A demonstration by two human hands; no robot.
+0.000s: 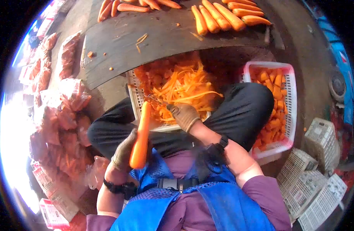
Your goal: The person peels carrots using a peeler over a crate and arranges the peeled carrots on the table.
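A large carrot stands nearly lengthwise in front of my body, its thick end toward me. My left hand, in a glove, is closed around its left side. To the right, my gloved right hand is closed on a peeler, whose head is near the carrot's far tip. Both hands are over the near side of a white basket between my legs. Long orange peelings fill that basket.
Whole carrots lie on the dark board ahead. A pink-rimmed basket of carrot pieces stands by my right knee. Bagged carrots are piled at left; white crates stand at lower right.
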